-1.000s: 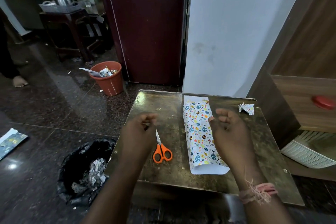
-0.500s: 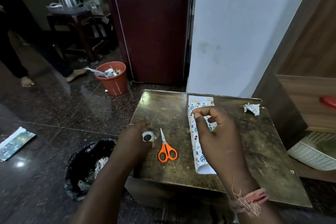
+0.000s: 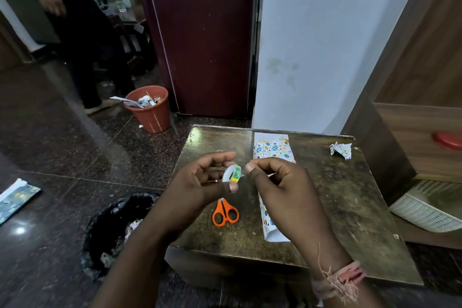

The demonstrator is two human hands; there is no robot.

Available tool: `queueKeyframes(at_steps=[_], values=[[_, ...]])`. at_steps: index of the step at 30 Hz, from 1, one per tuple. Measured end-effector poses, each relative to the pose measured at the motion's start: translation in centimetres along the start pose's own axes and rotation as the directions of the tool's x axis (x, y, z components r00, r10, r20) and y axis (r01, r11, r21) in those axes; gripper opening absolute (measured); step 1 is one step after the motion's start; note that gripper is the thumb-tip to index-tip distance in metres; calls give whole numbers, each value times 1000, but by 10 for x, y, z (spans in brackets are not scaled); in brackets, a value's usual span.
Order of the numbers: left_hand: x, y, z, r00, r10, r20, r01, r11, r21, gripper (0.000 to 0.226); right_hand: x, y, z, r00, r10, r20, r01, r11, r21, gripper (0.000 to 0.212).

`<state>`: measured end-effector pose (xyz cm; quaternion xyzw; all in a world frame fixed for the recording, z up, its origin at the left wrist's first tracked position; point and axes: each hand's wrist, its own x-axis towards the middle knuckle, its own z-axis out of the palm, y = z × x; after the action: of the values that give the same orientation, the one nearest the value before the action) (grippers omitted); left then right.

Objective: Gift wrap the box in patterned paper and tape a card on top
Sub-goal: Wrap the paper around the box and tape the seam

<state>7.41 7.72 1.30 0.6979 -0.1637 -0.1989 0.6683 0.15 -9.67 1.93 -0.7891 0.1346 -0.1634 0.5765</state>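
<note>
A small roll of clear tape (image 3: 232, 174) is held above the low table (image 3: 350, 207) by my left hand (image 3: 200, 182), between thumb and fingers. My right hand (image 3: 277, 182) hovers just right of the roll, its thumb and forefinger pinched at the roll's edge; whether they hold the tape end is too fine to tell. The box wrapped in patterned paper (image 3: 272, 150) lies lengthwise on the table under my right hand, its white paper ends sticking out. Orange scissors (image 3: 225, 214) lie on the table below my left hand.
A crumpled scrap of patterned paper (image 3: 341, 149) sits at the table's far right. A black bin bag (image 3: 112, 227) and a terracotta waste bin (image 3: 150, 107) stand on the floor to the left. A person (image 3: 75, 32) stands at the back left. A white basket (image 3: 430, 207) is on the right.
My left hand picked the tape roll up from the table and raised it. My right hand left the wrapped box and came over to the roll. A person walked in at the back left.
</note>
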Motion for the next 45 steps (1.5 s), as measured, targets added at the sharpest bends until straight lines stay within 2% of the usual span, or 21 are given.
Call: queueKeyframes(at_steps=[7,13,18,21,26,31,36,41,45], values=[[-1,-3,2,998,24,52,-25,1000,17,43,2,-4,-4,997,63,41,-68,991,120,10],[1,-4,9,998,-26,64,23,999,43,27,-2,-9,-1,997,-55,60,46,988,144,13],[-1,-4,9,989,-99,110,101,995,-11,18,1,-7,-2,994,-111,22,109,989,98,15],[0,-6,11,989,-83,119,89,995,-42,24,2,-5,-1,996,-93,5,92,990,106,15],[1,-5,9,992,-26,123,43,989,-138,10,0,-7,5,997,-49,-57,55,992,110,14],[-2,2,11,986,-42,161,80,968,-236,33,-4,-11,10,988,-92,-128,101,993,68,14],[-1,3,8,990,-103,94,126,952,-278,22,-4,-17,12,981,-95,-168,117,985,129,13],[-6,7,4,978,-111,177,165,929,-332,42,-5,-16,15,981,-98,-170,112,991,73,14],[-7,9,8,971,-132,200,197,912,-359,42,-5,-15,16,969,-120,-216,129,991,25,12]])
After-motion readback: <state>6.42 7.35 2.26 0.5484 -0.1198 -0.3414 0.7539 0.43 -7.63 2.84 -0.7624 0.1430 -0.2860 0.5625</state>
